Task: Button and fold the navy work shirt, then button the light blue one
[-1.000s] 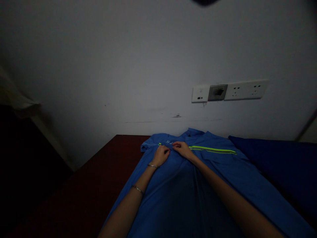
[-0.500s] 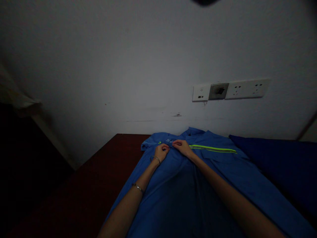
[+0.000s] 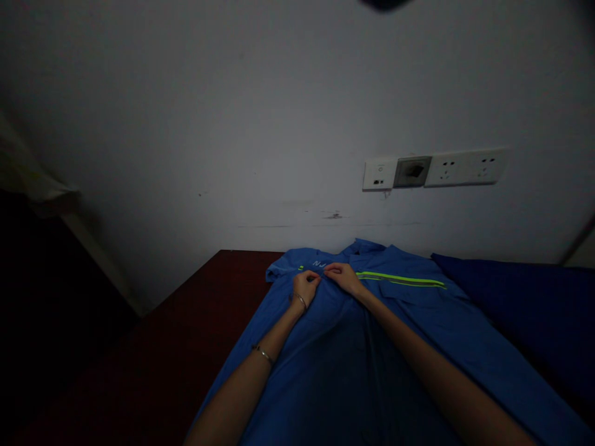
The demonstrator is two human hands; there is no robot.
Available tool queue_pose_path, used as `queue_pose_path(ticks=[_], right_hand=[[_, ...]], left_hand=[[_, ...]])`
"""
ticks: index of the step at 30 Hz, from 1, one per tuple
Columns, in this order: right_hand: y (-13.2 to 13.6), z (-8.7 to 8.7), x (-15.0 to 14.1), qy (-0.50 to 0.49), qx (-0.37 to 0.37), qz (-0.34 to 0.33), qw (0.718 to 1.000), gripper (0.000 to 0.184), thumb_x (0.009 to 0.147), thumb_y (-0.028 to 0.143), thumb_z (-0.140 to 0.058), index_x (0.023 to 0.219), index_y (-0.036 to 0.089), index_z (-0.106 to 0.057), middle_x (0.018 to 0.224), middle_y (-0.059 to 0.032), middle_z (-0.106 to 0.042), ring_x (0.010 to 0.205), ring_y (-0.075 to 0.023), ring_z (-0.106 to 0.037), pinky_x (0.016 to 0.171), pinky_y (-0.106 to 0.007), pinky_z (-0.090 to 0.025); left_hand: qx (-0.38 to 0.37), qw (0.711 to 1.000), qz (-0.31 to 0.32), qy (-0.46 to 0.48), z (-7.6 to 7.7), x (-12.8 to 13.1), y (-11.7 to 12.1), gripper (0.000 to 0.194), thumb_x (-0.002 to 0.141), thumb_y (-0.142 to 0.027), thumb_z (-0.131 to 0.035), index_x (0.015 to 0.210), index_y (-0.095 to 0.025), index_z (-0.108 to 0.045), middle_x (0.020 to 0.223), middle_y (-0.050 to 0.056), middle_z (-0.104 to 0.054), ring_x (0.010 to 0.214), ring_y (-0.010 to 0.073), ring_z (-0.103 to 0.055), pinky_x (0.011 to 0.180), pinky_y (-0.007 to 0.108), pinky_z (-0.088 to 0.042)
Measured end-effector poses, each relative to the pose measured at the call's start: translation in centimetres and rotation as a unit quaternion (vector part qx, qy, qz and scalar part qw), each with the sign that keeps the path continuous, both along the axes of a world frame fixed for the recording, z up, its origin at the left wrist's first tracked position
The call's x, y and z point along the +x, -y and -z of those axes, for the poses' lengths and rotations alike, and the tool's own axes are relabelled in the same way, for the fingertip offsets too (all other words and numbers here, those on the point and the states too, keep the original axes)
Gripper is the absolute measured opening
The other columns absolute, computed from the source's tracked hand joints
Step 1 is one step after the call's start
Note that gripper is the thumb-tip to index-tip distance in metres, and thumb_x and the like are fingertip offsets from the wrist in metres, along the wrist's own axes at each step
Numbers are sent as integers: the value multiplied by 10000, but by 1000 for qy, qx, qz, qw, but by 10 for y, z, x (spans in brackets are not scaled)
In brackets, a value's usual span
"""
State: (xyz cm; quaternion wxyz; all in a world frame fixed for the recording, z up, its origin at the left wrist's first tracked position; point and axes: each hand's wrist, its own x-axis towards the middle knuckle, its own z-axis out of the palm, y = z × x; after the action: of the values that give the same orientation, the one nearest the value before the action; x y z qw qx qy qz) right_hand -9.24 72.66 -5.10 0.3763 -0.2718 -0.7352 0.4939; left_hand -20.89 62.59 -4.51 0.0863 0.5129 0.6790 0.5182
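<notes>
A blue work jacket (image 3: 334, 322) lies spread out with its collar towards the wall. A yellow-green and grey stripe runs across its chest, and pale letters show above the left part. At the chest, just under the letters, my left hand (image 3: 305, 286) is closed in a pinch on the jacket's cloth. Close beside it on the right, my right hand (image 3: 343, 276) pinches the same area, fingertips pointing left. The fingertips of both hands nearly meet. Which fold or edge they hold is too small and dark to make out.
The jacket rests on a dark red-brown table (image 3: 218, 291) against a grey-white wall (image 3: 232, 124). Dark blue cloth (image 3: 520, 310) lies to the right. Sockets and a switch (image 3: 434, 170) are on the wall. Pale cloth (image 3: 28, 167) shows at the far left.
My left hand has shifted slightly to the right, nearer my right hand. My right hand stays almost in place, and the jacket looks the same.
</notes>
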Motion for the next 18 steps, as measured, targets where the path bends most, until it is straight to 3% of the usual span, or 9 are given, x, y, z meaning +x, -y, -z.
queue_pose_path(ticks=[10, 18], right_hand=[[4, -4, -1, -2, -13, -7, 1000, 157, 600, 253, -629, 709, 148, -670, 753, -57, -695, 754, -199, -644, 745, -321, -486], [5, -13, 3, 44, 3, 21, 999, 207, 677, 205, -512, 741, 152, -701, 745, -40, -698, 701, -166, -621, 641, -252, -474]], left_hand=[[3, 1000, -25, -17, 2, 0, -2, 89, 697, -119, -602, 715, -154, -682, 744, 29, -691, 718, 142, -622, 719, 261, -466], [10, 1000, -19, -11, 3, 0, -2, 84, 699, -124, -604, 717, -155, -680, 745, 25, -690, 723, 136, -622, 729, 256, -468]])
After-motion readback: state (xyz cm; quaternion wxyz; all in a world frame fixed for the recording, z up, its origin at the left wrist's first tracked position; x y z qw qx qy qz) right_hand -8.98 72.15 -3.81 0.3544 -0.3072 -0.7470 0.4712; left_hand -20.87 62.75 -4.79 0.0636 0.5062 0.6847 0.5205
